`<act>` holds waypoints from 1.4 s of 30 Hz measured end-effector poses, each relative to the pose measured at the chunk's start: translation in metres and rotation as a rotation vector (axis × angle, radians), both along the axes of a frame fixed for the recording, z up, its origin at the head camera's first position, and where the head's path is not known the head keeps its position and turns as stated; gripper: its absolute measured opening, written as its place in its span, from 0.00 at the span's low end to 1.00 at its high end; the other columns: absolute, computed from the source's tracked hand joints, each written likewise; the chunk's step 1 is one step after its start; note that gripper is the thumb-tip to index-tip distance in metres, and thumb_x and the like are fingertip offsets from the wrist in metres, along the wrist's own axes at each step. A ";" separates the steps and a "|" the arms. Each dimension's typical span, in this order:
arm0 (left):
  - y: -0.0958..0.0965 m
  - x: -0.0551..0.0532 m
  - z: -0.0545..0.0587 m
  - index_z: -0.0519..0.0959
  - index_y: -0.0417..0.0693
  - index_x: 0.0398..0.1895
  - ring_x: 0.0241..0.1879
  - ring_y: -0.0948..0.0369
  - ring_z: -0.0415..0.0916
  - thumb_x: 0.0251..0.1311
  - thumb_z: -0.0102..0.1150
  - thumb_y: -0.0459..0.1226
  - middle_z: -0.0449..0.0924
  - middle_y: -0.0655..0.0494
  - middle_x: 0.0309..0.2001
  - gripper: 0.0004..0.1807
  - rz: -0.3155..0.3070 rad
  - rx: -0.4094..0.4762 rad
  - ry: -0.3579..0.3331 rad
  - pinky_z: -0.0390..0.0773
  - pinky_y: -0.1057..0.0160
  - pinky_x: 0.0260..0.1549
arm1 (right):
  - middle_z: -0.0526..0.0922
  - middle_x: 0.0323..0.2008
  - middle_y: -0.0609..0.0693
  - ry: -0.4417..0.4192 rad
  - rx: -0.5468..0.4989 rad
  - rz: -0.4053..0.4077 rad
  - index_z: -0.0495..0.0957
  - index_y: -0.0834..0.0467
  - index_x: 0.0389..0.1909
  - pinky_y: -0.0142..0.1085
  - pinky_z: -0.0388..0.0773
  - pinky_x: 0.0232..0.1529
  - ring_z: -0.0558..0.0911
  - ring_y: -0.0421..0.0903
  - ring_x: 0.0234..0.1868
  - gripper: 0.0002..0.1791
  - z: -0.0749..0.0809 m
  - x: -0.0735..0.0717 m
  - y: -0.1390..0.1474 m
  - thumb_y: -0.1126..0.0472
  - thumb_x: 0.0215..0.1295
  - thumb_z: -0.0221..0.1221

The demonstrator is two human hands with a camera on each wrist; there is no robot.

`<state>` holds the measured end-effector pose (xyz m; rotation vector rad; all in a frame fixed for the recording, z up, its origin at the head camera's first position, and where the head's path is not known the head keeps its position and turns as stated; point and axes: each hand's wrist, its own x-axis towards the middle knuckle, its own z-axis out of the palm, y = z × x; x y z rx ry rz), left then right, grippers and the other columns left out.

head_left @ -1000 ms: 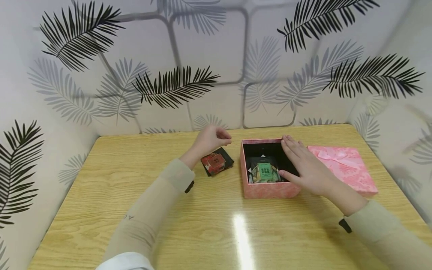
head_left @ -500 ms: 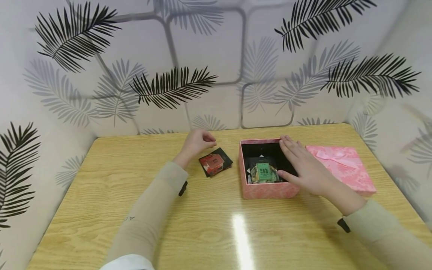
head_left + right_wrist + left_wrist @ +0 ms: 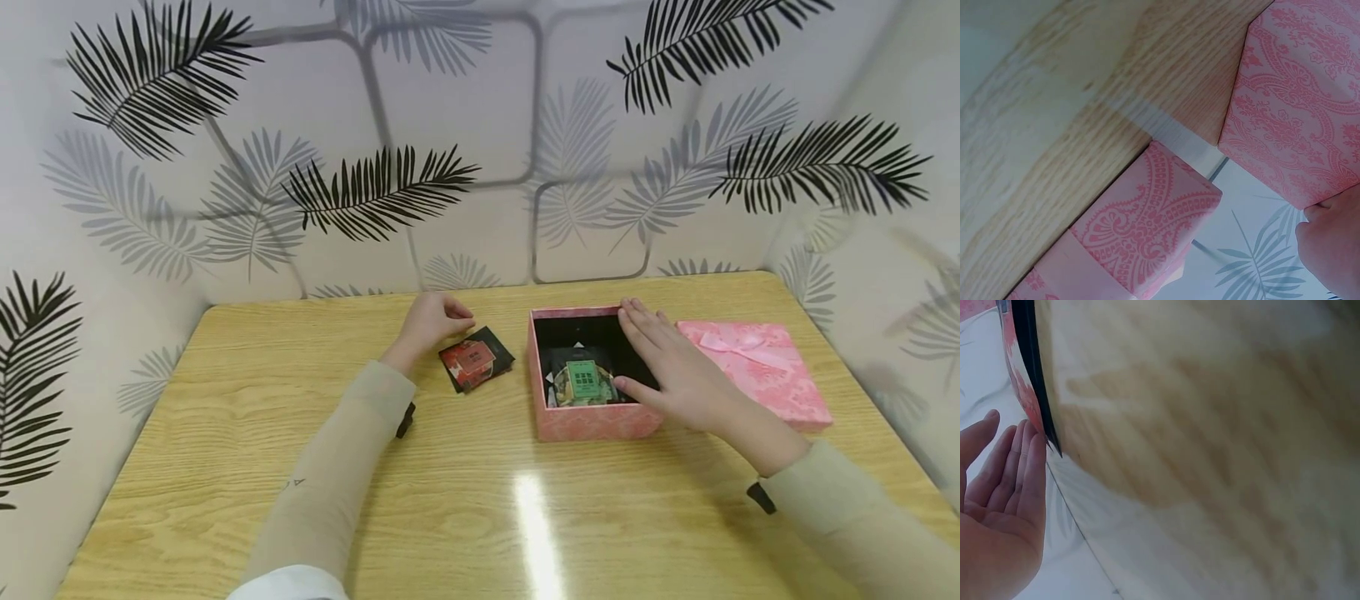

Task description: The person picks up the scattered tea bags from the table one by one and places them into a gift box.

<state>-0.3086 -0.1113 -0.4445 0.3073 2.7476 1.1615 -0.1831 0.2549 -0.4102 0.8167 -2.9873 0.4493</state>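
Two or more flat black sachets with a red label lie stacked slightly askew on the table. My left hand is at their far left edge, holding nothing; in the left wrist view its fingers are nearly straight, thumb apart, fingertips near the stack's edge. A pink patterned box with a black inside stands to the right of the sachets. More black sachets, the top one with a green label, lie inside it. My right hand rests along the box's right side, fingers straight, thumb over the opening.
Right of the box lies its pink lid with a ribbon bow; the lid's side shows in the right wrist view. The wooden table ends at a wall with a leaf pattern.
My left hand has moved left and slightly down from above the sachet stack to its left edge. My right hand has stayed on the box.
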 end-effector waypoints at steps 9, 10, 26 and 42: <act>0.006 -0.003 0.000 0.91 0.42 0.49 0.50 0.50 0.87 0.69 0.71 0.41 0.92 0.46 0.48 0.13 -0.050 -0.048 -0.018 0.86 0.54 0.54 | 0.45 0.86 0.64 0.002 0.001 0.001 0.44 0.65 0.86 0.58 0.41 0.87 0.45 0.63 0.87 0.51 0.002 -0.001 -0.001 0.42 0.78 0.58; 0.006 -0.003 0.000 0.91 0.42 0.49 0.50 0.50 0.87 0.69 0.71 0.41 0.92 0.45 0.48 0.13 -0.056 -0.049 -0.020 0.86 0.53 0.55 | 0.45 0.86 0.64 0.000 0.002 -0.001 0.43 0.65 0.86 0.59 0.41 0.87 0.45 0.63 0.87 0.51 0.002 -0.001 -0.001 0.42 0.78 0.58; 0.006 -0.002 0.000 0.91 0.39 0.47 0.43 0.55 0.88 0.67 0.70 0.31 0.92 0.46 0.43 0.08 -0.108 0.001 -0.061 0.87 0.60 0.48 | 0.44 0.87 0.63 -0.009 0.008 -0.005 0.43 0.65 0.86 0.58 0.40 0.87 0.45 0.63 0.87 0.52 0.001 -0.001 -0.001 0.41 0.78 0.58; -0.013 0.004 0.008 0.90 0.35 0.45 0.42 0.48 0.89 0.69 0.70 0.33 0.91 0.39 0.44 0.08 -0.040 -0.007 -0.002 0.89 0.58 0.44 | 0.45 0.87 0.63 -0.002 0.009 -0.003 0.44 0.65 0.86 0.57 0.40 0.87 0.46 0.62 0.87 0.51 0.001 0.000 0.000 0.41 0.79 0.57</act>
